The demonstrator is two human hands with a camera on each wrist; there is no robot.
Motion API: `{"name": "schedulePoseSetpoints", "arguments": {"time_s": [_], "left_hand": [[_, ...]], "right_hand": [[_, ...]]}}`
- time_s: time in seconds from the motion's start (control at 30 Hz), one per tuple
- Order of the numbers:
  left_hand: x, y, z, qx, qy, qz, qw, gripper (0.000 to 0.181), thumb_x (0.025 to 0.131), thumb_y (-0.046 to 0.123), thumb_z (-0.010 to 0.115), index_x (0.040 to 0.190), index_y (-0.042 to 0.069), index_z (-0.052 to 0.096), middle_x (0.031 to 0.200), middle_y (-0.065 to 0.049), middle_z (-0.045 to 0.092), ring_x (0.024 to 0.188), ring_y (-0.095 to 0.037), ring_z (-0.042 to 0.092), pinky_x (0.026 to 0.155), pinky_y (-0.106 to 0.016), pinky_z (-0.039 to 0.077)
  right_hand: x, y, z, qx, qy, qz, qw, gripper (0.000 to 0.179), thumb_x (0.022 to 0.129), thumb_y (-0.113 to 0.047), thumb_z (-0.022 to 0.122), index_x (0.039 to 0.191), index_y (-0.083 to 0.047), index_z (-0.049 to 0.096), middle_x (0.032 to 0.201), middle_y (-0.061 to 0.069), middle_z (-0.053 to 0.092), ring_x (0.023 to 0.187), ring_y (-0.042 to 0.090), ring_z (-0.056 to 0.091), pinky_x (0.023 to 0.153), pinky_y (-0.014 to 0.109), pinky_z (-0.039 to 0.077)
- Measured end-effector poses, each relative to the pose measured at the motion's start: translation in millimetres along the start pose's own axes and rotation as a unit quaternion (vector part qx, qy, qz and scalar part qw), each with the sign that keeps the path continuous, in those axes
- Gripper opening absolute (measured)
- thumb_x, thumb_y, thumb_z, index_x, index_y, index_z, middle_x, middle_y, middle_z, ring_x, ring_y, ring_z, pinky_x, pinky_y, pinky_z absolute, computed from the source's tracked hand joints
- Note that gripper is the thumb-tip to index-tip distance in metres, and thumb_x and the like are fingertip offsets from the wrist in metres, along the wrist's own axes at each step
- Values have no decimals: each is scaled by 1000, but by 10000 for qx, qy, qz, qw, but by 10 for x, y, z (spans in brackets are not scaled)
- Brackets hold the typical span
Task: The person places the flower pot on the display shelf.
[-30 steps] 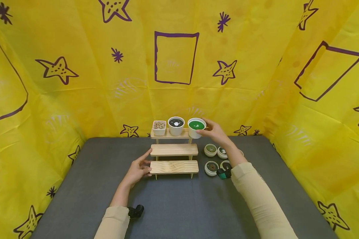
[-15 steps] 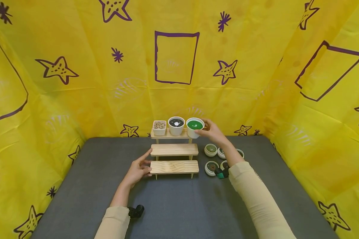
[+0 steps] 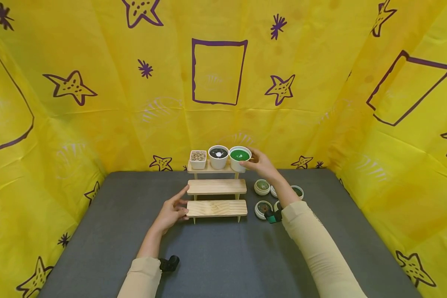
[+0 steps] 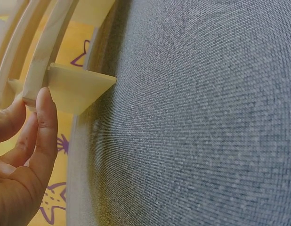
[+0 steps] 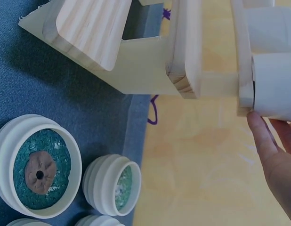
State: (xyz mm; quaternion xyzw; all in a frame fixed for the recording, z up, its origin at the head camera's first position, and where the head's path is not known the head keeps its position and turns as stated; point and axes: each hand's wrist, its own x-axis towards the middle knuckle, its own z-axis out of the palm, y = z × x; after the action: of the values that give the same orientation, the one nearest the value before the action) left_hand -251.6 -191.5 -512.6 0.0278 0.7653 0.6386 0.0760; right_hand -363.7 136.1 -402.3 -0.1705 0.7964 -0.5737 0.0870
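A three-tier wooden stand (image 3: 217,187) stands on the table. The left hand (image 3: 169,214) holds its left end, thumb and fingers at the end of the lowest board (image 4: 39,61) in the left wrist view. With thumb and fingers on its right side, the right hand (image 3: 262,166) grips a round white cup with a bright green filling (image 3: 236,166) at the right end of the top shelf. Beside that cup is a white cup with a dark filling and a white spot (image 3: 218,162). A square white pot of pebbles (image 3: 198,164) sits leftmost.
Several small ribbed white pots with greenish fillings (image 5: 42,207) stand on the grey table (image 3: 208,256), right of the stand and partly under the right forearm. A yellow cloth with purple drawings (image 3: 164,136) hangs behind and at both sides.
The right hand has slid the green-filled cup left along the top shelf, close against the dark-filled cup. The left hand has kept its place at the stand.
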Motion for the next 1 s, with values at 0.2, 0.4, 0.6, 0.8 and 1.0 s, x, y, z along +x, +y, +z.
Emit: {"name": "schedulePoseSetpoints", "arguments": {"time_s": [0.2, 0.4, 0.6, 0.8, 1.0], "left_hand": [[2, 3, -3, 64, 12, -3, 10000, 82, 90, -13, 58, 155, 29, 32, 125, -31, 49, 75, -17, 60, 72, -37, 63], [4, -4, -5, 79, -6, -24, 10000, 82, 90, -13, 58, 155, 31, 32, 127, -31, 49, 76, -17, 60, 72, -36, 63], [5, -6, -2, 93, 22, -35, 9999, 83, 90, -13, 58, 155, 30, 32, 127, -32, 50, 76, -17, 60, 70, -34, 63], [11, -7, 1, 98, 50, -50, 9999, 83, 89, -14, 58, 155, 30, 33, 127, -32, 51, 76, -17, 60, 69, -31, 62], [12, 5, 4, 110, 43, -52, 9999, 83, 89, -13, 59, 155, 29, 32, 127, -32, 51, 76, -17, 61, 71, -37, 63]], "right_hand": [[5, 0, 1, -19, 55, 57, 10000, 80, 92, -23, 67, 157, -6, 24, 152, 18, 45, 137, 40, 48, 109, 55, 45], [4, 17, 8, 88, 87, 97, 9999, 81, 92, -22, 66, 157, -6, 22, 153, 17, 45, 137, 39, 47, 110, 55, 45], [4, 13, 23, 156, 72, 61, 9998, 77, 92, -20, 65, 157, -8, 26, 152, 17, 46, 136, 39, 48, 107, 51, 46], [4, 0, 28, 148, 57, 74, 9998, 75, 92, -20, 66, 156, -10, 28, 151, 17, 47, 136, 38, 49, 106, 49, 47], [9, -2, 29, 185, -7, 76, 9998, 76, 93, -20, 65, 157, -8, 26, 151, 17, 46, 136, 39, 48, 109, 54, 45]]}}
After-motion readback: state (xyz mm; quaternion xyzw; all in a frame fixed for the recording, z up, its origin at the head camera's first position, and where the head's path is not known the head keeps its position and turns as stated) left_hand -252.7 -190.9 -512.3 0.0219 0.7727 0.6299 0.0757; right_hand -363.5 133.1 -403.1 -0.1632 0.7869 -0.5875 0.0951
